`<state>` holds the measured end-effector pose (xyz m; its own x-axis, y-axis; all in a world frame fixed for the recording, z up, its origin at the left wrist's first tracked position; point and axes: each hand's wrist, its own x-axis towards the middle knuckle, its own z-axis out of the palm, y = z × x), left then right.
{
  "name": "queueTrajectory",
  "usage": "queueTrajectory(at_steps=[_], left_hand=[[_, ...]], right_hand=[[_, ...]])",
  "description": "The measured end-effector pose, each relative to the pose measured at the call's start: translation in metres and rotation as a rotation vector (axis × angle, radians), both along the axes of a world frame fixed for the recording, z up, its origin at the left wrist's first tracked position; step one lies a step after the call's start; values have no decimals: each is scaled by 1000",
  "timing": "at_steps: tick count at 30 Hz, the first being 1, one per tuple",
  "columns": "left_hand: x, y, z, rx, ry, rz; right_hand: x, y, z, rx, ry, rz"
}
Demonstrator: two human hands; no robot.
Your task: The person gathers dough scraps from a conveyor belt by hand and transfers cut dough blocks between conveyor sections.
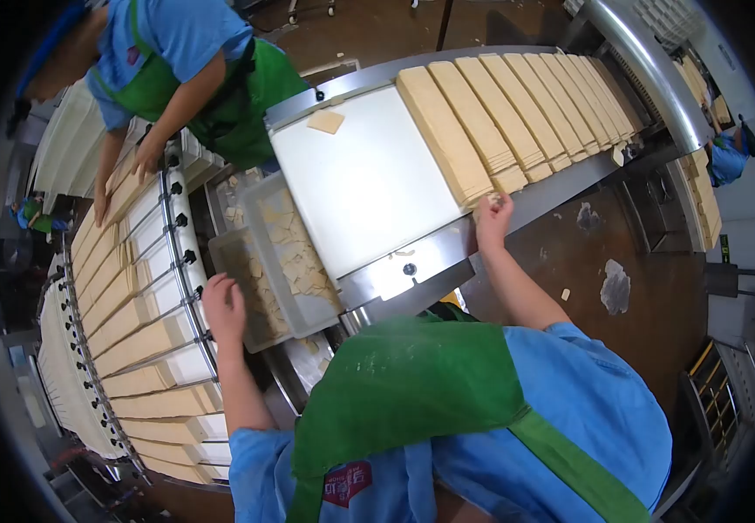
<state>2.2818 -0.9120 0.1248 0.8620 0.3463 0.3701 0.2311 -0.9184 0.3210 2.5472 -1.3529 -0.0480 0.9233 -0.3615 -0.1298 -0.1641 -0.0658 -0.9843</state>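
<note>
My right hand (493, 222) is at the near end of the first stacks of pale dough sheets (444, 131) on the right-hand conveyor. Its fingers are pinched together, with a small pale bit at their tips that I cannot make out clearly. My left hand (224, 309) hovers beside the metal rail of the left conveyor, fingers loosely apart and nothing in them. One square dough piece (326, 122) lies on the white belt (364, 187). Between the two conveyors sits a grey plastic bin (315, 324) with many cut dough pieces inside.
Across the left conveyor, a co-worker in a green apron (247, 109) reaches over long dough stacks (133, 324) there. A metal roller cover (648, 70) spans the right conveyor's far end. Clear plastic scraps (615, 287) lie on the brown floor. More people stand farther off.
</note>
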Motion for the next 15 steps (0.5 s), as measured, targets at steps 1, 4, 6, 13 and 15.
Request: queueTrajectory(at_steps=[1, 4, 6, 13, 15], left_hand=[[25, -15, -2, -5, 14, -64], [86, -51, -14, -74, 105, -193], [127, -70, -22, -115, 135, -273], [309, -123, -70, -205, 218, -402], [368, -134, -93, -115, 212, -416]], right_hand=[[7, 3, -3, -21, -2, 32], [9, 18, 17, -234, 83, 34], [8, 16, 16, -304, 82, 72], [-4, 15, 6, -455, -8, 202], [-5, 13, 1, -486, -19, 222]])
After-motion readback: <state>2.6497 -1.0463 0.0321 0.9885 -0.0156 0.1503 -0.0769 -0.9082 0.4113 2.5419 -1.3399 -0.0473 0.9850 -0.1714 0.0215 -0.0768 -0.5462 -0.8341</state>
